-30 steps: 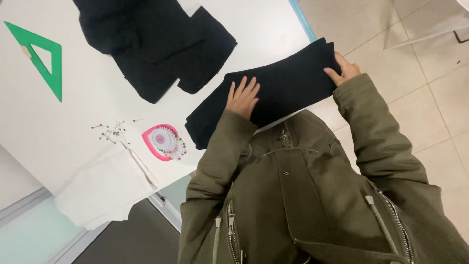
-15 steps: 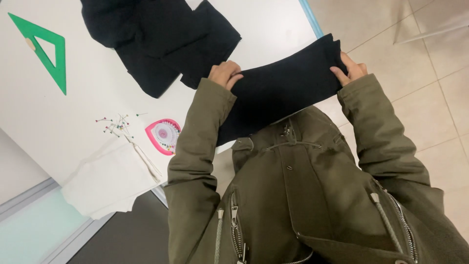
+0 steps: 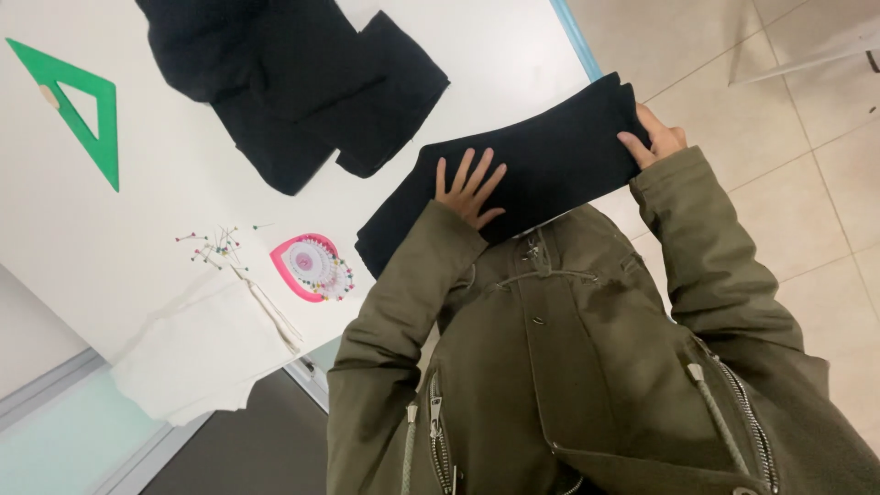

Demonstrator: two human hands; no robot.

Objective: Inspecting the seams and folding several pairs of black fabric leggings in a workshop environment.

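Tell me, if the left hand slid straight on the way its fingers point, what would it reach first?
Probably the far edge of the folded black cloth it lies on, then bare white table; depth is hard to judge.

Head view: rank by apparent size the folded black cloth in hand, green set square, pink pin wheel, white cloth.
1. Folded black cloth, under the left hand and gripped by the right hand; it sits nearer the camera, so its lead is unsure.
2. White cloth.
3. Green set square.
4. Pink pin wheel.

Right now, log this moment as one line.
left hand: flat on folded black cloth | right hand: gripping cloth's end | cloth: at white table edge
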